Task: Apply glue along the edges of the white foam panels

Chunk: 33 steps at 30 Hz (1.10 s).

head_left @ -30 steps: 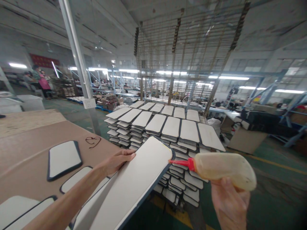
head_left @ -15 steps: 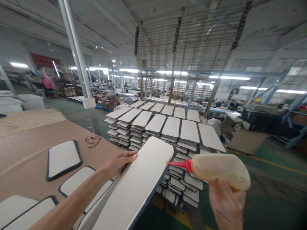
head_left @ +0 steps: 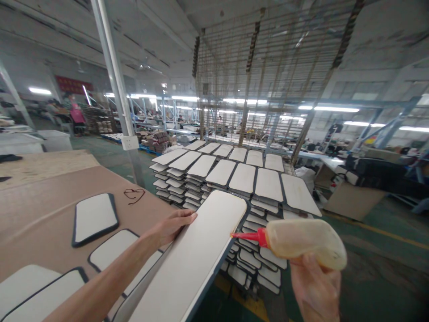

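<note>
By the table (head_left: 100, 183), the left hand (head_left: 176, 227) pinches the white panel (head_left: 197, 250) by its left edge, seemingly leaving the right edge free for the red nozzle (head_left: 250, 236) of the bottle (head_left: 304, 241), which the right hand (head_left: 315, 284) clasps nearly level from below.

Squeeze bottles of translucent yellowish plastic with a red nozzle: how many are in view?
1. The squeeze bottle is in the right hand, its red nozzle at the edge of the flat, white, dark-bordered panel in the left hand. Others may be hidden.
</note>
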### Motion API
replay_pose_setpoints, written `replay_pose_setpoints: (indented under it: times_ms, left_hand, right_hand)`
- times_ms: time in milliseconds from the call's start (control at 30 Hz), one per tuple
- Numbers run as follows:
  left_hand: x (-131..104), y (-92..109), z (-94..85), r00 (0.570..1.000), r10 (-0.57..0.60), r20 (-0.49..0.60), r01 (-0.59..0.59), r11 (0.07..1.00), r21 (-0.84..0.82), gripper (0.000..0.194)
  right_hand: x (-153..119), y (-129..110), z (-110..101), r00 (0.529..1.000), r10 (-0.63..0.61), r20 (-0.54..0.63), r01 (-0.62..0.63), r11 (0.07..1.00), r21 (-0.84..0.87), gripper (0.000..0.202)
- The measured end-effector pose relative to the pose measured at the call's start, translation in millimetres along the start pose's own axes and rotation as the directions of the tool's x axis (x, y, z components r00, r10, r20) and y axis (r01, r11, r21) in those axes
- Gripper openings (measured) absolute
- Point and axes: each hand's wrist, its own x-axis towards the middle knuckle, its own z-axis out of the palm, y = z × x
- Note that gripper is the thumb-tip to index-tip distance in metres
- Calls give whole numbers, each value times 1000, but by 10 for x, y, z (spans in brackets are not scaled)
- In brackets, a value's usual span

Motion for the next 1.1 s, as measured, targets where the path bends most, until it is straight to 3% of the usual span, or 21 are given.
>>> replay_pose_setpoints:
  times_ms: [300,833,1100]
  left_hand:
    - [3,13,37,998,28,-63,-28,1000,-1,30]
    - [20,7,40,988,28,-150,-32,999,-24,35]
    - [48,62,12,980,25,-195,-35,998,-49,31]
  right_hand:
    - [-40,18,-4,999,30,-18,-31,999,-34,47]
    - [-100,23,13,999,28,36,-25,996,-83,40]
    - [-184,5,41,994,97,40,-94,993,-68,44]
